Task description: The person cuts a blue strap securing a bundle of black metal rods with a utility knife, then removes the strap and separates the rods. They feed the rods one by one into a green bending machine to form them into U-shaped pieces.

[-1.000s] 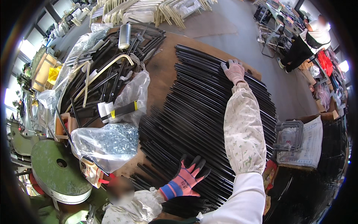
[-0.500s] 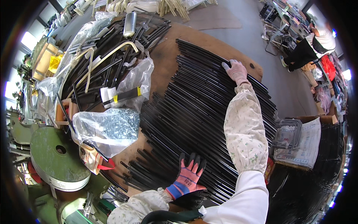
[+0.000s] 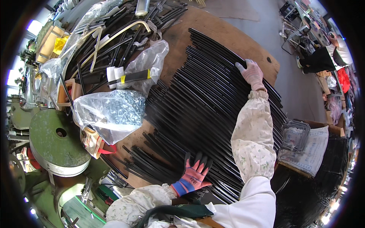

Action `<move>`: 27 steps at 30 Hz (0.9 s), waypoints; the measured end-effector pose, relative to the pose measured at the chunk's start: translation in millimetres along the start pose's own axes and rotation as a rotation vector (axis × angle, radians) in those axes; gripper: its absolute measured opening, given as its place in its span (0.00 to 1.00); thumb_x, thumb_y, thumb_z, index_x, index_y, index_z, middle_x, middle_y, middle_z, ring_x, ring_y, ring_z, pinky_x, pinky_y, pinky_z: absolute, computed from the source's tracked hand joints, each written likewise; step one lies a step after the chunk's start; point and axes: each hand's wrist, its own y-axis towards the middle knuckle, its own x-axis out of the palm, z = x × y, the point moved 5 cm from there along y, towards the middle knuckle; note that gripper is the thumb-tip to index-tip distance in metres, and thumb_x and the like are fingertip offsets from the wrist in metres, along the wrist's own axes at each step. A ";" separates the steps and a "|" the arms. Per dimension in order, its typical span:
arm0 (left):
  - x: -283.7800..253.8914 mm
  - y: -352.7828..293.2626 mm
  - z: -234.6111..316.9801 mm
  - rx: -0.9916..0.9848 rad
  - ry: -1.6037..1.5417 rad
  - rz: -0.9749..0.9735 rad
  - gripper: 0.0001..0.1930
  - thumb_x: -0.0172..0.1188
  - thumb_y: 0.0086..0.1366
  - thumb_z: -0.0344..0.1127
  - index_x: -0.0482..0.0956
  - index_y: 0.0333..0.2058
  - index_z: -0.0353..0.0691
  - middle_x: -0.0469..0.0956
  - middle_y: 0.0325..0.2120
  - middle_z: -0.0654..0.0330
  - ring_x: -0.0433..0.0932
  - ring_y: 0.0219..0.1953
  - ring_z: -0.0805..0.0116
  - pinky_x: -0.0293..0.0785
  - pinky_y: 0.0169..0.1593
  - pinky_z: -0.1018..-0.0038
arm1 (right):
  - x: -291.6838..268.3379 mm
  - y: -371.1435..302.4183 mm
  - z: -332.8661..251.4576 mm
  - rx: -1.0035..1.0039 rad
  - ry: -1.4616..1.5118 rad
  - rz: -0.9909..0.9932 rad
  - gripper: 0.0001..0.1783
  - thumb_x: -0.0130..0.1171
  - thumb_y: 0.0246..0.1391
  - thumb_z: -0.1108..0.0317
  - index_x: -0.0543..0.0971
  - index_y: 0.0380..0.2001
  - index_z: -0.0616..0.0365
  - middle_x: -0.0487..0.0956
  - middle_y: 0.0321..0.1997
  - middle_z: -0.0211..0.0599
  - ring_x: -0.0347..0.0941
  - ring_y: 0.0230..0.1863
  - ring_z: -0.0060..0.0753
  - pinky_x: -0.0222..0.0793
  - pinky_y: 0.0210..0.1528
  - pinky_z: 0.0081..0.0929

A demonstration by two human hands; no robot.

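Note:
A broad layer of long black rods or tubes [image 3: 197,102] lies side by side on a brown board [image 3: 243,34]. My left hand [image 3: 193,175], in a pink glove with black fingertips and a blue cuff, rests flat on their near part with its fingers spread. Farther off to the right, my right hand [image 3: 252,74] wears a pale pink glove. It lies on the rods at the far right edge, thumb apart from the fingers, whose tips are partly hidden. At the near left, several rod ends [image 3: 142,163] fan out unevenly.
Left of the rods sits a clear bag of small metal parts [image 3: 125,110], beside a heap of black bars and bent tubes [image 3: 110,49]. A green round machine part [image 3: 57,140] stands at the left. Wire frames [image 3: 296,135] lie at the right. Another person [image 3: 323,57] stands far right.
The view has shifted, so the table appears higher and farther right. Both hands stay on the rods, now somewhat nearer to me along them.

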 end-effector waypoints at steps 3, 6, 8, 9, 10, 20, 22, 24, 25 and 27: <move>5.4 -4.1 -3.0 -0.019 -0.049 -0.053 0.49 0.54 0.48 0.74 0.67 0.61 0.42 0.63 0.61 0.49 0.58 0.65 0.46 0.39 0.62 0.29 | -4.6 -20.5 -18.3 -0.019 0.041 -0.048 0.34 0.50 0.56 0.36 0.77 0.48 0.55 0.75 0.56 0.44 0.68 0.59 0.46 0.68 0.57 0.41; -1.3 -4.9 -2.6 0.008 -0.108 0.057 0.48 0.55 0.49 0.72 0.67 0.60 0.40 0.63 0.61 0.46 0.59 0.64 0.46 0.43 0.63 0.35 | 1.4 -14.4 -17.4 -0.125 -0.008 0.108 0.32 0.49 0.57 0.37 0.78 0.47 0.55 0.75 0.54 0.44 0.68 0.58 0.48 0.68 0.56 0.41; -16.4 -9.6 -5.2 0.053 -0.196 0.233 0.44 0.55 0.51 0.70 0.72 0.56 0.38 0.66 0.58 0.43 0.66 0.59 0.44 0.50 0.61 0.36 | 5.8 -14.8 -19.7 -0.048 -0.049 0.081 0.31 0.45 0.60 0.39 0.78 0.48 0.55 0.75 0.55 0.43 0.69 0.58 0.50 0.66 0.57 0.43; -19.6 -13.6 -9.5 0.048 -0.312 0.199 0.42 0.61 0.50 0.62 0.69 0.58 0.38 0.64 0.60 0.45 0.64 0.60 0.45 0.49 0.64 0.40 | 7.7 -14.5 -24.0 0.009 -0.051 0.089 0.31 0.44 0.60 0.40 0.78 0.48 0.55 0.74 0.55 0.43 0.69 0.58 0.49 0.65 0.58 0.44; -46.3 -11.2 -17.1 0.004 -0.473 0.289 0.39 0.62 0.50 0.56 0.70 0.57 0.37 0.64 0.60 0.46 0.64 0.61 0.45 0.50 0.64 0.43 | 10.8 -13.6 -22.9 0.074 -0.056 0.099 0.30 0.43 0.61 0.40 0.78 0.48 0.54 0.74 0.56 0.43 0.69 0.58 0.49 0.64 0.58 0.45; -127.7 14.9 -266.2 -0.075 0.497 0.204 0.23 0.54 0.53 0.40 0.74 0.48 0.37 0.72 0.54 0.50 0.66 0.59 0.49 0.52 0.67 0.48 | 14.9 -14.2 -19.9 0.037 -0.060 0.207 0.28 0.43 0.61 0.44 0.79 0.45 0.56 0.77 0.52 0.45 0.72 0.53 0.51 0.67 0.55 0.45; -131.6 14.9 -287.3 -0.109 0.587 0.165 0.20 0.52 0.57 0.40 0.75 0.48 0.43 0.74 0.53 0.56 0.66 0.60 0.54 0.50 0.68 0.50 | 15.4 -13.9 -16.0 0.037 -0.041 0.217 0.28 0.43 0.61 0.43 0.79 0.46 0.56 0.76 0.53 0.45 0.72 0.53 0.51 0.67 0.55 0.46; -134.5 27.3 -311.0 -0.126 0.665 0.219 0.18 0.52 0.56 0.39 0.77 0.45 0.43 0.75 0.52 0.59 0.67 0.59 0.57 0.49 0.69 0.51 | 18.6 -15.9 -17.6 0.034 -0.038 0.205 0.29 0.43 0.61 0.43 0.78 0.47 0.56 0.76 0.53 0.45 0.71 0.54 0.51 0.66 0.56 0.45; -141.8 38.4 -321.0 -0.205 0.220 0.464 0.15 0.50 0.59 0.37 0.76 0.44 0.44 0.75 0.51 0.58 0.68 0.59 0.58 0.51 0.68 0.52 | 18.2 -15.7 -20.5 0.027 -0.035 0.207 0.29 0.43 0.61 0.43 0.78 0.47 0.55 0.76 0.53 0.45 0.71 0.54 0.51 0.66 0.56 0.45; -155.1 68.3 -302.7 -0.299 0.679 0.369 0.11 0.50 0.60 0.37 0.78 0.39 0.46 0.76 0.48 0.58 0.71 0.54 0.57 0.55 0.65 0.53 | 16.0 -16.1 -12.7 0.059 -0.043 0.205 0.28 0.43 0.61 0.44 0.78 0.47 0.55 0.76 0.54 0.44 0.71 0.54 0.51 0.66 0.56 0.45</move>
